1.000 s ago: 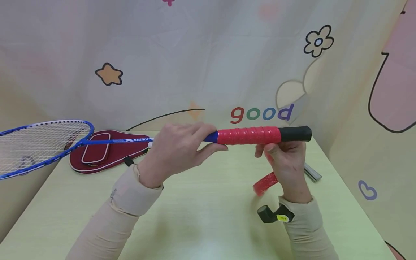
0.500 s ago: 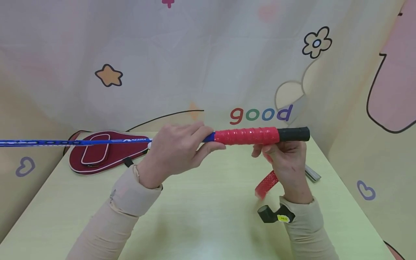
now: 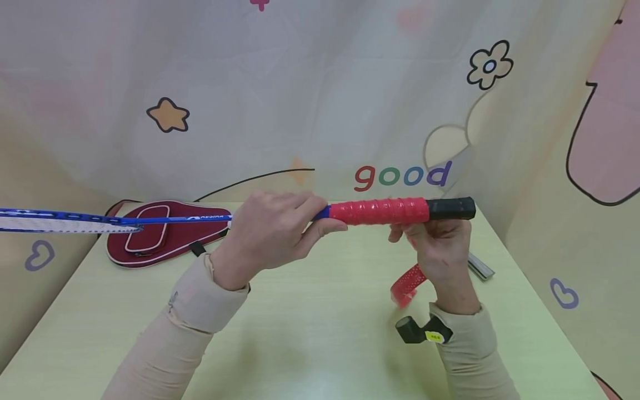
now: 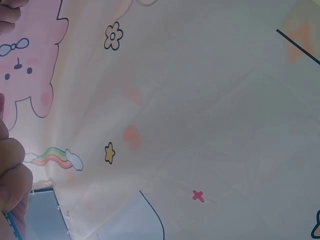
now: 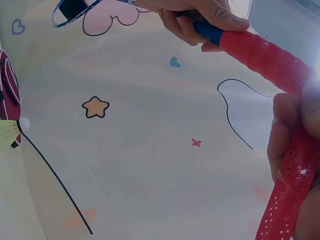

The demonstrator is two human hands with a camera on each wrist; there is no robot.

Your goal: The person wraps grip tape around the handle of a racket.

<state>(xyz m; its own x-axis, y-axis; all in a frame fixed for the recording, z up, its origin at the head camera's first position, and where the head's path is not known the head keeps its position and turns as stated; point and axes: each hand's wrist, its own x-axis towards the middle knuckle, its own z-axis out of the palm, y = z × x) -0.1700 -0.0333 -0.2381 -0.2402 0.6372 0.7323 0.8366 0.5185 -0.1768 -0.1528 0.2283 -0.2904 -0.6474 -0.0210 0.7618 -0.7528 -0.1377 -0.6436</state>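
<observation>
A blue badminton racket (image 3: pixel 210 218) is held level above the table, its head off to the left and seen nearly edge-on. My left hand (image 3: pixel 275 233) grips it at the blue cone (image 5: pixel 208 33) above the handle. Red perforated grip tape (image 3: pixel 380 211) is wound in overlapping turns along the handle, and the black butt end (image 3: pixel 451 209) is bare. Below the last turn, my right hand (image 3: pixel 445 250) pinches the tape between thumb and fingers. A loose tape tail (image 3: pixel 407 283) hangs from that hand and shows close up in the right wrist view.
A maroon racket cover (image 3: pixel 175 239) lies at the table's back left. The right wrist view shows a yellow shuttlecock (image 5: pixel 7 132) beside it. A flat silvery strip (image 3: pixel 481 266) lies behind my right wrist. A printed curtain (image 3: pixel 320 100) closes off the back.
The racket has turned about its length: its head went from showing its strings to edge-on, then tilted slightly the other way. Both hands stay almost in place.
</observation>
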